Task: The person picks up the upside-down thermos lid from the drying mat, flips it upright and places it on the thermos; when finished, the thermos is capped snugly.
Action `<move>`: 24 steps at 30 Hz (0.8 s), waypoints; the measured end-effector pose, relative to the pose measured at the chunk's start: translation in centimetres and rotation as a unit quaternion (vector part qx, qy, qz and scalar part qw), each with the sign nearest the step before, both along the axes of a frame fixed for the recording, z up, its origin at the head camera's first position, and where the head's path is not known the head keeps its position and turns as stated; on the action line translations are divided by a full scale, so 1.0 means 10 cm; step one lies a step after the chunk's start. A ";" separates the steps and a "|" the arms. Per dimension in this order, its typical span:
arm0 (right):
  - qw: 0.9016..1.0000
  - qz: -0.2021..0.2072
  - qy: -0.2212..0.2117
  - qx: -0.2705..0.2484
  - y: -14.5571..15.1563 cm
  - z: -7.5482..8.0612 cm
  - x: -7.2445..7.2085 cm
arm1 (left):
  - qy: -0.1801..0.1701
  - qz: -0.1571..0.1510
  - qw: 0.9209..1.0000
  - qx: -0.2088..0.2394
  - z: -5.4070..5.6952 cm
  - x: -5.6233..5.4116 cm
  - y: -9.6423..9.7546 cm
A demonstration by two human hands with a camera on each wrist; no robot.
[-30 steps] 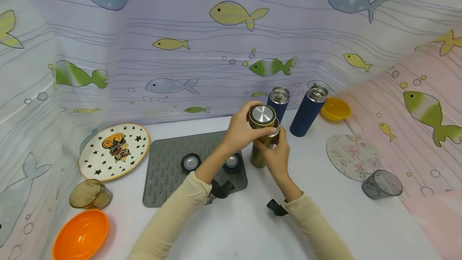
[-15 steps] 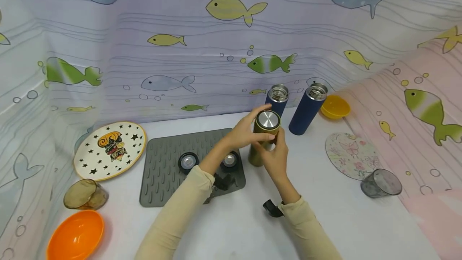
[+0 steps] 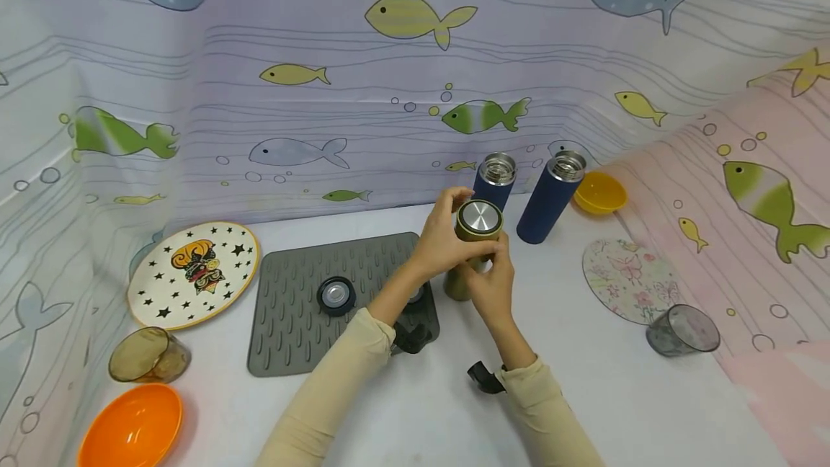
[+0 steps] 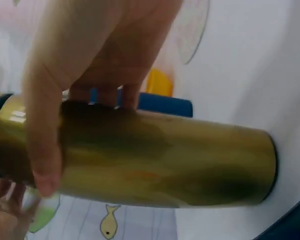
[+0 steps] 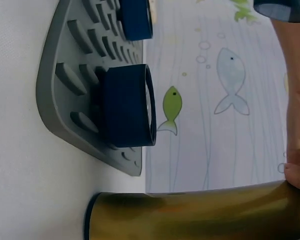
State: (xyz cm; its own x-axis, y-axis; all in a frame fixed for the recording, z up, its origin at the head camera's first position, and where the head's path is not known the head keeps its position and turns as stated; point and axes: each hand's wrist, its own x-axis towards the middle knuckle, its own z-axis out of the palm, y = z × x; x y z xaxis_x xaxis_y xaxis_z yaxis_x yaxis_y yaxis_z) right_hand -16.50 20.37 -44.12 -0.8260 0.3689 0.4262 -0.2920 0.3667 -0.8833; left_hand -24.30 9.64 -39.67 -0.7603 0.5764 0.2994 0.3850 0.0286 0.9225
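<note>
A gold thermos bottle (image 3: 457, 285) stands on the white table, just right of the grey mat. On its top sits a gold lid with a brushed silver disc (image 3: 481, 217). My left hand (image 3: 442, 242) grips this lid from the left, thumb across the front and fingers behind. The right hand (image 3: 494, 284) holds the bottle's upper body from the right, and in the left wrist view its fingers wrap the gold body (image 4: 175, 160). Whether the lid is fully seated is hidden by the hands. Two lidless blue bottles (image 3: 543, 200) stand behind, silver mouths up.
Two dark blue lids (image 5: 130, 106) lie on the ribbed grey mat (image 3: 285, 323). Left stand a starred plate (image 3: 233, 265), amber glass (image 3: 149, 355) and orange bowl (image 3: 132, 427). Right are a yellow bowl (image 3: 599, 193), floral round mat (image 3: 625, 279) and grey glass (image 3: 682, 330).
The gold lid has moved right, from beside the bottle's open mouth to over it. My left fingers have since shifted around the lid. The right hand keeps its hold on the body.
</note>
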 end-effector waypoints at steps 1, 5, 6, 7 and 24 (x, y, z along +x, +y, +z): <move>1.000 0.001 -0.004 -0.003 -0.02 0.05 0.02 | 0.001 -0.006 1.000 0.007 0.00 0.00 0.00; 1.000 0.009 -0.012 0.002 -0.06 0.16 0.08 | -0.012 -0.039 0.999 0.019 0.01 0.00 -0.04; 1.000 0.010 -0.015 0.003 -0.05 0.13 0.06 | -0.006 -0.033 0.999 0.012 0.01 0.01 -0.05; 1.000 0.013 -0.017 0.003 -0.03 0.08 0.04 | 0.007 -0.016 1.000 -0.005 0.01 0.02 -0.05; 0.999 0.021 -0.028 -0.010 0.03 -0.13 -0.06 | -0.017 -0.014 1.000 0.007 0.00 0.00 -0.04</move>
